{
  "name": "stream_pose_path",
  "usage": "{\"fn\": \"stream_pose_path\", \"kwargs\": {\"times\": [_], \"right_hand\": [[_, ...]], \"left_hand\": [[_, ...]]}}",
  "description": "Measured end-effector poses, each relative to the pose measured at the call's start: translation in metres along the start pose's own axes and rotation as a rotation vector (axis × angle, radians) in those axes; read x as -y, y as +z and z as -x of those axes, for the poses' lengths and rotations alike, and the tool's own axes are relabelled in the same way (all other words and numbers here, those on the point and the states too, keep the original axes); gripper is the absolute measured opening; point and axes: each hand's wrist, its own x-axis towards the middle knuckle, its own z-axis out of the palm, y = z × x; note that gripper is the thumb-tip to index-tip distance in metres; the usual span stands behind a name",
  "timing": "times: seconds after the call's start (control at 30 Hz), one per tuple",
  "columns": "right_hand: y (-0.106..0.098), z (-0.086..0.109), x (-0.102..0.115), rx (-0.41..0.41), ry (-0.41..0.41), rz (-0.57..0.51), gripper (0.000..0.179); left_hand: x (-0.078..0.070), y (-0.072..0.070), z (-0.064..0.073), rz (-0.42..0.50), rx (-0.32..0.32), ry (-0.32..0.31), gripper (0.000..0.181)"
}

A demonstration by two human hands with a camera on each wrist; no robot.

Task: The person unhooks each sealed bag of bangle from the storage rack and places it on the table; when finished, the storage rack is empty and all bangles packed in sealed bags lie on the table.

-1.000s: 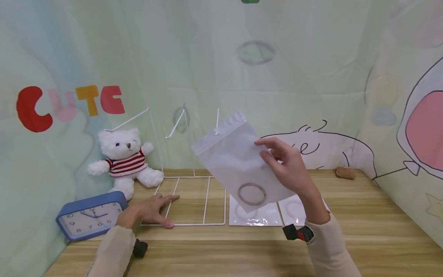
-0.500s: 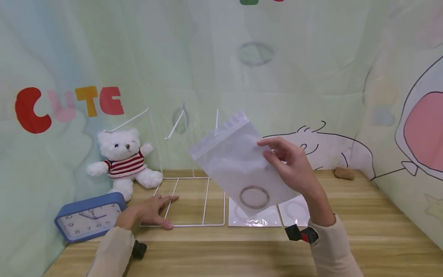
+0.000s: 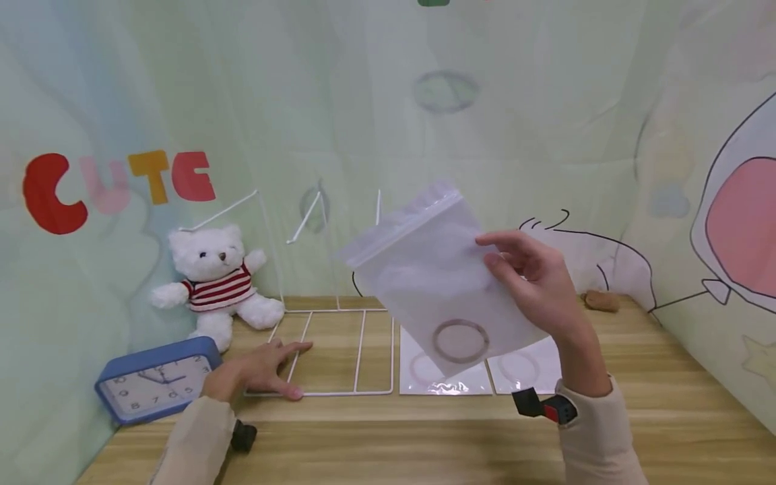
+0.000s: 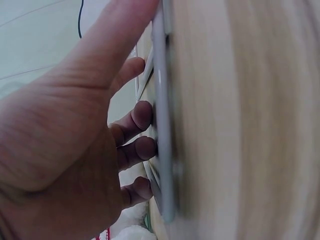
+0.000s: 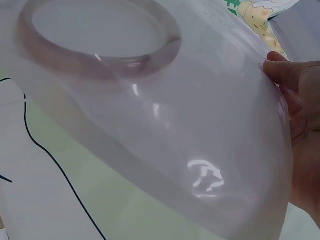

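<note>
My right hand (image 3: 539, 286) pinches the side edge of a translucent zip bag (image 3: 424, 269), held tilted above the table. Inside, near the bag's lower corner, lies a brownish bangle (image 3: 461, 360); the right wrist view shows this bangle (image 5: 125, 69) up close through the plastic. My left hand (image 3: 257, 369) rests on the base of a white wire rack (image 3: 345, 394), fingers spread and thumb by the front rod. In the left wrist view its loosely bent fingers (image 4: 142, 115) lie along the rack (image 4: 162, 110). The raised bag partly hides the rack's right side.
Two more flat bags, a left one (image 3: 415, 377) and a right one (image 3: 548, 360), lie right of the rack, each with a pale ring inside. A white teddy bear (image 3: 212, 263) and a blue clock (image 3: 160, 380) stand left. A small brown object (image 3: 601, 301) sits far right.
My right hand has moved right and slightly up, carrying the bag and bangle with it. The left hand stays on the rack.
</note>
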Motion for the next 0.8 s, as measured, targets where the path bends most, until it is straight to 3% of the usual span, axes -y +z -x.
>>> {"fn": "stream_pose_path", "kwargs": {"times": [0.47,0.8], "right_hand": [[-0.037,0.004,-0.004,-0.125,0.055,0.063,0.026],[-0.058,0.012,-0.013,-0.153,0.109,0.215,0.026]], "left_hand": [[0.003,-0.001,0.000,-0.011,-0.012,0.014,0.092],[0.004,0.003,-0.002,-0.007,-0.007,0.009,0.095]]}}
